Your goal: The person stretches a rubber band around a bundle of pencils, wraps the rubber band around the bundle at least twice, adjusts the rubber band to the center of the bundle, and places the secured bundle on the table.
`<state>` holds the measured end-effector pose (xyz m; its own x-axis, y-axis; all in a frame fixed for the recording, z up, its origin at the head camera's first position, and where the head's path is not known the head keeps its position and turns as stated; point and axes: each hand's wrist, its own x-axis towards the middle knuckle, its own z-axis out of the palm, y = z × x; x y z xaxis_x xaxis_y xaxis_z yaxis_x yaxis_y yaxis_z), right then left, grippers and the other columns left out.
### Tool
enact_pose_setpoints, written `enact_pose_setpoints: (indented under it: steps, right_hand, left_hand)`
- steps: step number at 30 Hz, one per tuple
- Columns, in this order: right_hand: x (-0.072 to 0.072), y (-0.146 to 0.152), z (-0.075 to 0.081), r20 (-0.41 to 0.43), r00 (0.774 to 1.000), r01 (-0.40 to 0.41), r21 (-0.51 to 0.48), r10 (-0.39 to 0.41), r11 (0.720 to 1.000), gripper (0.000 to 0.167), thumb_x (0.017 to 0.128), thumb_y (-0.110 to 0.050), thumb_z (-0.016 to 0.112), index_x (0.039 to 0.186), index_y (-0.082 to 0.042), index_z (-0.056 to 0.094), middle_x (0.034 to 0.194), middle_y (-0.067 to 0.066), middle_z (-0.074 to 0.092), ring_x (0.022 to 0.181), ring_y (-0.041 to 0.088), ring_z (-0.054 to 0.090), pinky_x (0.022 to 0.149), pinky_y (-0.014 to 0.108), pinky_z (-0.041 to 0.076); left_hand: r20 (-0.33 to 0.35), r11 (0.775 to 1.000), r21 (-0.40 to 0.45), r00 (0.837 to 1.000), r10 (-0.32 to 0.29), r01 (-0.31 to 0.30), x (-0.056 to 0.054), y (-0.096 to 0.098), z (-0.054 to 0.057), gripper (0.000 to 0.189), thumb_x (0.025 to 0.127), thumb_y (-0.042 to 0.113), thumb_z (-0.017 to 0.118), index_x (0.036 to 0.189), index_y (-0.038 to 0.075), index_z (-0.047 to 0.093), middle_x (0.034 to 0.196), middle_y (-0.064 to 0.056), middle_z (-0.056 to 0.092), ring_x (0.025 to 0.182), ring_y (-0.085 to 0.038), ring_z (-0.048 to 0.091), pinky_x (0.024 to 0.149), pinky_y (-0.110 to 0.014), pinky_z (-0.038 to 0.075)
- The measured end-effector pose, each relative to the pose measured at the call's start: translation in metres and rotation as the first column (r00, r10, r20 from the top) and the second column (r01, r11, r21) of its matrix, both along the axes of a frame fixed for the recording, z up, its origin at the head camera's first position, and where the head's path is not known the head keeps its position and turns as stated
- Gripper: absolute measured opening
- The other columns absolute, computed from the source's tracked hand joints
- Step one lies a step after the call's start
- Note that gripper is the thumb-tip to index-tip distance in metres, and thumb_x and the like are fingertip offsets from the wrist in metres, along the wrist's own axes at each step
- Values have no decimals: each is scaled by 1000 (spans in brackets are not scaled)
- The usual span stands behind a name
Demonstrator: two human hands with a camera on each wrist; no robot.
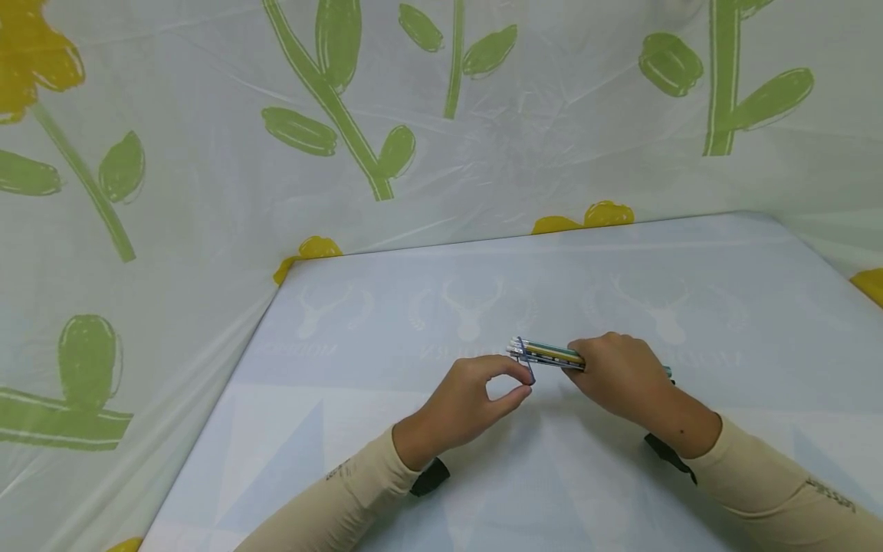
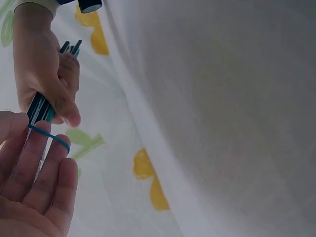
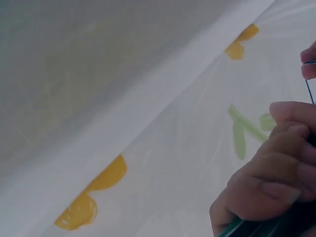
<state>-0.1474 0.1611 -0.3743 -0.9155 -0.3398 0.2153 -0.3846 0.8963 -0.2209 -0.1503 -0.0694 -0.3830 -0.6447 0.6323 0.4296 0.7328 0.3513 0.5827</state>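
A bundle of pencils (image 1: 555, 354), some teal and one yellowish, is gripped by my right hand (image 1: 617, 376) above the table. The pencils' ends stick out toward the left, and shorter bits show past the right side of the palm. My left hand (image 1: 469, 399) holds a thin blue rubber band (image 1: 527, 366) that loops near those left ends. In the left wrist view the band (image 2: 52, 134) runs stretched across the fingers, with the thumb close by. The right wrist view shows the right fingers (image 3: 276, 173) curled round the dark green pencils (image 3: 249, 229).
Beneath both hands spreads a pale table cover (image 1: 386, 322) with faint deer heads and blue triangles. White sheeting (image 1: 207, 176) printed with green stems and yellow flowers hangs behind and at the sides. Dark straps (image 1: 431, 477) show under the wrists.
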Motion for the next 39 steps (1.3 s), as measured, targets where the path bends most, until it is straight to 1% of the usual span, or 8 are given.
enact_pose_setpoints:
  steps: [8,17,20,24,27,30,36,39]
  right_hand:
    - [1,-2,2,60,997,-55,-32,57,998,18,83,-14,80,76,-15,64,60,-8,53,55,7,42,50,23,37]
    - [3,-3,4,67,997,-31,-6,31,999,26,87,-17,77,71,-18,56,59,-8,48,55,9,40,49,24,32]
    - [3,-4,4,54,999,-4,-18,5,1000,23,87,-16,76,72,-18,58,61,-7,53,55,10,42,49,25,34]
    - [2,-3,3,39,999,29,-54,-27,998,18,87,-15,75,75,-15,62,65,-4,60,56,11,45,49,26,36]
    - [2,-4,3,35,999,37,-93,-34,995,16,88,-14,75,77,-13,63,68,-2,64,57,12,47,50,26,37]
    - [2,-4,4,23,1000,15,-140,-12,990,15,88,-13,75,78,-12,64,70,-1,65,59,12,47,52,26,38]
    - [2,-4,4,31,997,-69,-165,76,984,23,88,-12,75,72,-18,58,58,-9,48,55,6,40,52,23,33]
    - [2,-3,4,43,993,-99,-136,106,986,23,86,-13,76,73,-20,59,59,-11,50,56,5,40,53,23,34]
  left_hand:
    - [20,1000,6,1000,8,-8,-1,0,-2,9,91,8,72,100,8,72,100,0,75,104,-9,69,97,-19,51]
    - [30,1000,16,999,23,-23,-1,0,-2,7,91,8,72,98,8,73,98,0,75,102,-9,69,97,-20,51]
    - [65,999,20,997,33,-34,-1,0,-2,7,93,10,71,99,9,72,96,1,75,99,-8,69,94,-21,53]
    - [180,998,6,982,56,-58,-1,0,-3,8,96,15,68,103,11,69,95,4,75,95,-5,69,92,-22,53]
    - [292,998,1,955,59,-62,-3,-1,-4,7,98,17,65,104,13,67,96,5,75,94,-7,70,88,-21,54]
    - [403,998,30,914,39,-56,-6,-2,-5,7,100,17,61,104,12,65,96,2,76,93,-14,73,83,-21,52]
    - [594,993,105,804,-18,-55,-12,-6,-5,14,103,19,55,107,7,61,94,-7,78,93,-17,76,90,-25,50]
    - [654,989,137,755,-48,-56,-14,-7,-4,11,104,19,54,108,9,59,92,-12,77,89,-17,76,95,-27,50]
